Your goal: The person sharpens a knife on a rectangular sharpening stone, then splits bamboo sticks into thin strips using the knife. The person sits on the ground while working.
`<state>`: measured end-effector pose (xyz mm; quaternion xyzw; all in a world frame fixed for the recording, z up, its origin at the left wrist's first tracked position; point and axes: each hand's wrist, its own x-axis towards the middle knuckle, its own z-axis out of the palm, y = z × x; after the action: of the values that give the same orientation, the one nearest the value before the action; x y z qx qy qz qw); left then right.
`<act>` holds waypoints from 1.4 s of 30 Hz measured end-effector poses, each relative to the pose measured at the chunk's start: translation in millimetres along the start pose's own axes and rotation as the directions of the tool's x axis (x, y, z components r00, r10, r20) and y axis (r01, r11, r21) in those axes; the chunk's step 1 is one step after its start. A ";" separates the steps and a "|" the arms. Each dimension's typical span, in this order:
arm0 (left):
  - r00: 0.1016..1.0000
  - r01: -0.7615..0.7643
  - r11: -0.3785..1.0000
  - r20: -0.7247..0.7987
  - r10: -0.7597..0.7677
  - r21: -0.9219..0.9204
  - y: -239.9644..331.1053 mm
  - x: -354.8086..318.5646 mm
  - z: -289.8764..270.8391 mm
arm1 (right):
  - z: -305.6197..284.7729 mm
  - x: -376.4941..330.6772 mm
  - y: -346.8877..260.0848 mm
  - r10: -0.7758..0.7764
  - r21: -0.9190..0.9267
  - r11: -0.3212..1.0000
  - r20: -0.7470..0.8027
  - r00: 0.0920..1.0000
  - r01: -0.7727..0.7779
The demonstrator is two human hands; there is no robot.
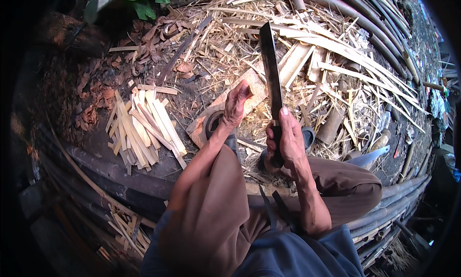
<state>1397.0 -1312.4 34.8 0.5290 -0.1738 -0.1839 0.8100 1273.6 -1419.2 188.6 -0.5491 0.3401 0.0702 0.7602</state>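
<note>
Right hand [285, 140] grips the long knife [271, 70] upright at centre frame; left hand [236, 104] pinches a bamboo piece [248, 90]; cut slats [141, 128] lie centre left.

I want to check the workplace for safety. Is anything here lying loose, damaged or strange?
A second blade lies loose on the ground beside the right knee, among bamboo scraps. The right hand holds a long knife upright; the left hand grips a small piece nearby.

Single head-worn fisheye view, looking steeply down, close over knees, ground beyond
</note>
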 end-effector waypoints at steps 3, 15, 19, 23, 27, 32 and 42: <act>0.998 -0.004 0.986 0.055 -0.005 0.170 13.1 -4.6 7.4 | -0.1 -5.2 -3.5 0.078 0.005 0.997 0.036 0.996 -0.078; 0.992 -0.075 0.963 0.120 0.045 0.259 7.6 -3.0 14.9 | -7.4 -3.5 5.5 0.079 -0.032 0.996 0.045 0.996 -0.077; 0.991 -0.059 0.967 0.128 0.028 0.248 6.3 -2.3 15.7 | -7.2 -3.8 3.6 0.083 -0.027 0.996 0.044 0.996 -0.082; 0.992 -0.057 0.969 0.121 0.029 0.240 2.6 -2.1 12.9 | -0.2 -6.6 -2.7 0.065 -0.059 0.996 0.015 0.998 -0.064; 0.990 -0.078 0.963 0.134 0.044 0.259 -0.3 1.0 15.2 | -1.9 -6.0 -0.5 0.040 -0.079 0.996 -0.017 0.999 -0.041; 0.990 -0.056 0.970 0.138 0.023 0.238 4.5 5.4 16.4 | -0.8 -3.6 -1.2 -0.121 -0.166 0.978 0.050 0.991 0.128; 0.983 -0.046 0.981 0.184 0.011 0.187 -6.1 3.2 10.4 | 0.7 -2.6 11.9 -0.242 -0.461 0.866 -0.046 0.969 0.194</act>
<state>1394.1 -1324.5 33.4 0.5824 -0.2716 -0.2024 0.7390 1266.2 -1413.3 180.9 -0.7488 0.2882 0.0331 0.5960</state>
